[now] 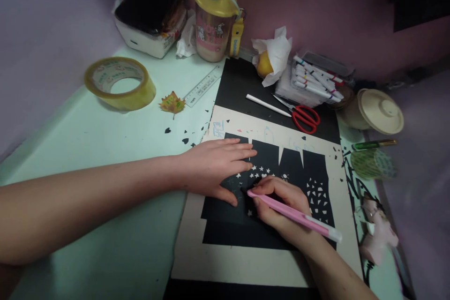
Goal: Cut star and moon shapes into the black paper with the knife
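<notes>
My left hand (214,165) lies flat with fingers stretched out, pressing on a sheet of black paper (228,213) that has small stars, hearts and triangles cut out of it. The black sheet rests on a cream board (246,262). My right hand (281,208) is closed around a pink craft knife (295,215), held like a pen. Its tip touches the black paper just right of my left thumb.
A roll of clear tape (119,83), a dry leaf (172,103) and a clear ruler (203,86) lie at the left. Red scissors (305,117), a white stick (267,105), markers (316,79), a pink-capped bottle (214,14), a lidded bowl (376,111) and green tape (371,164) lie behind and right.
</notes>
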Tool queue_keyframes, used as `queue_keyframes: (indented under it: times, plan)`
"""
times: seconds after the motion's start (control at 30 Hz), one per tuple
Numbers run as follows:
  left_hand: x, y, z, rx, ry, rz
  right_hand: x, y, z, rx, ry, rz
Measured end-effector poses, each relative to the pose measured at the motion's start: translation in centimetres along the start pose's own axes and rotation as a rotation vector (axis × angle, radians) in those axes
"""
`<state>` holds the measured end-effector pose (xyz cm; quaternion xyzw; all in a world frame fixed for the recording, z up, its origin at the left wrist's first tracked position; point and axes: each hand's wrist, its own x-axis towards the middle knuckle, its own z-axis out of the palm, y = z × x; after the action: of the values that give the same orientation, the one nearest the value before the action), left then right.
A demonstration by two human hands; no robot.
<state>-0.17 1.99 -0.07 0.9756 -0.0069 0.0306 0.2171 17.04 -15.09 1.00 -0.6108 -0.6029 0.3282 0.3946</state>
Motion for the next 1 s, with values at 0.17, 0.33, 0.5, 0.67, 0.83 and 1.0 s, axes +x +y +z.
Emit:
queue_keyframes:
  times: [0.17,0.33,0.5,0.67,0.83,1.0]
  plan:
    - [-0.09,-0.03,0.02,0.003,0.003,0.001,0.00,-0.04,-0.07,0.007,-0.003,0.007]
    - [-0.08,-0.13,0.14,0.003,0.002,0.000,-0.07,-0.05,0.01,0.011,0.003,-0.007]
    - [-0.01,-0.05,0.20,-0.003,0.009,-0.007,0.03,-0.06,0.08,0.000,0.027,-0.018]
    - [-0.06,0.03,0.12,-0.004,0.002,-0.011,-0.08,0.15,-0.03,-0.009,0.010,-0.031]
    - [-0.06,-0.02,0.11,-0.012,0.012,-0.006,-0.13,0.09,-0.35,-0.008,-0.032,-0.024]
    - [0.00,0.11,-0.02,-0.007,0.002,-0.010,-0.17,0.10,-0.40,0.007,-0.060,-0.011]
